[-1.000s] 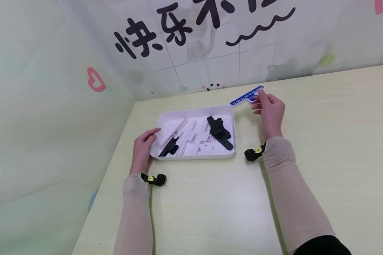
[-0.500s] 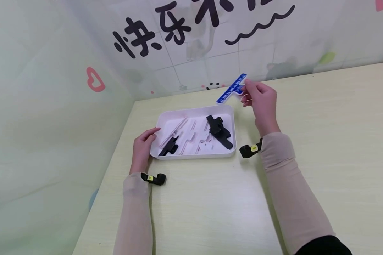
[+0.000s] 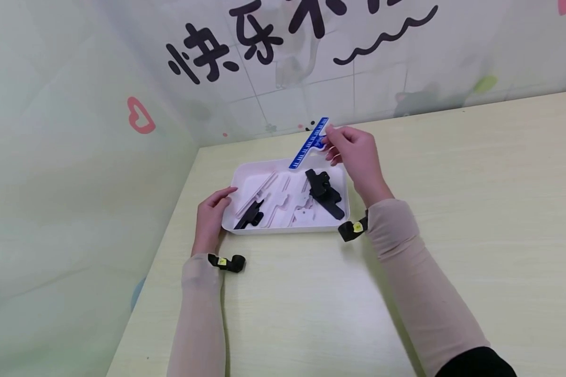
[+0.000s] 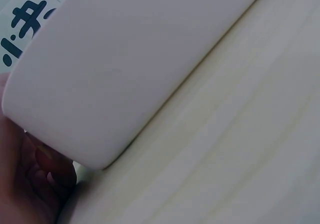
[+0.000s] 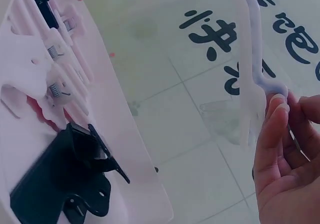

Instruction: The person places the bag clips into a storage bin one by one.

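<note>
My right hand [image 3: 357, 153] pinches a blue-and-white wide plastic clip [image 3: 308, 144] by its grip end, fingertips and thumb together. The clip hangs tilted over the far right rim of the white tray [image 3: 283, 230], its long bar pointing down to the left. The right wrist view shows the clip [image 5: 248, 54] edge-on, its two bars side by side. My left hand [image 3: 210, 220] holds the tray's left end, a finger at the rim and others curled against the outer wall. Inside lie black clips [image 3: 325, 195] on the right, a black clip [image 3: 251, 215] at front left, and several pale clips [image 3: 278, 207].
The tray stands on a light wooden table [image 3: 292, 309], near its back edge. Behind rises a printed backdrop [image 3: 311, 99] with dark characters, and another pale sheet [image 3: 66, 209] hangs along the left side. Small black cameras sit on both wrists.
My right hand has carried the blue-and-white clip leftward, from the tray's right side to above its far rim, turning it steeper. The left hand and tray have stayed in place.
</note>
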Tool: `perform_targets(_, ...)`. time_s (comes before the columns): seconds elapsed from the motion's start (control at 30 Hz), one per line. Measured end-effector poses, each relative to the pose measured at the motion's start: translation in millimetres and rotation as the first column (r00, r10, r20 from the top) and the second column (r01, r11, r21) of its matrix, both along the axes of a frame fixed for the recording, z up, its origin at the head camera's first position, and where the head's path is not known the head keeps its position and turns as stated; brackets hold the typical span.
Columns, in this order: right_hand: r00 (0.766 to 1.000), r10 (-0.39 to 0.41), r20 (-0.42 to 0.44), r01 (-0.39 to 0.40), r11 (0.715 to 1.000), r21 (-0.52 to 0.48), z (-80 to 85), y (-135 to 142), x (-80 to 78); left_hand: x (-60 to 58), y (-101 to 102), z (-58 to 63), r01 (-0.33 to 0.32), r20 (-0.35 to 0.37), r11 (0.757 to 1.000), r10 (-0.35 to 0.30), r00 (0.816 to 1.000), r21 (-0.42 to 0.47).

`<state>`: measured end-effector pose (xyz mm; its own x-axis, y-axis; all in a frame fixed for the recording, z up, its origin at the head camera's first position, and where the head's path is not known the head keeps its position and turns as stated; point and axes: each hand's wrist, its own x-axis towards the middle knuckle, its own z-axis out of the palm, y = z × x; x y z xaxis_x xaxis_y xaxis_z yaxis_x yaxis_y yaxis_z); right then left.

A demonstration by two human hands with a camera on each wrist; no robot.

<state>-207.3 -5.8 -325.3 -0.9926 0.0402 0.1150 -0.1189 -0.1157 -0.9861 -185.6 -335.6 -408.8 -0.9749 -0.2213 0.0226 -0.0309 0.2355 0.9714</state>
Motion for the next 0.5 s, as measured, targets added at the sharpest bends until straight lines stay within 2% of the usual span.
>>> perform_targets(0.17, 0.997, 0.053, 0.049, -0.057, 0.996, 0.075, -3.9, -12, 1.0, -0.7, 0, -0.1, 0.005, 0.001, 0.999, -0.005, 1.0, 0.034)
perform_targets(0.5, 0.981, 0.14, 0.136, -0.162, 0.972, 0.168, -18.4, -28, -1.3, -0.2, 0, 0.1, -0.002, -0.006, 1.0, 0.002, 1.0, 0.009)
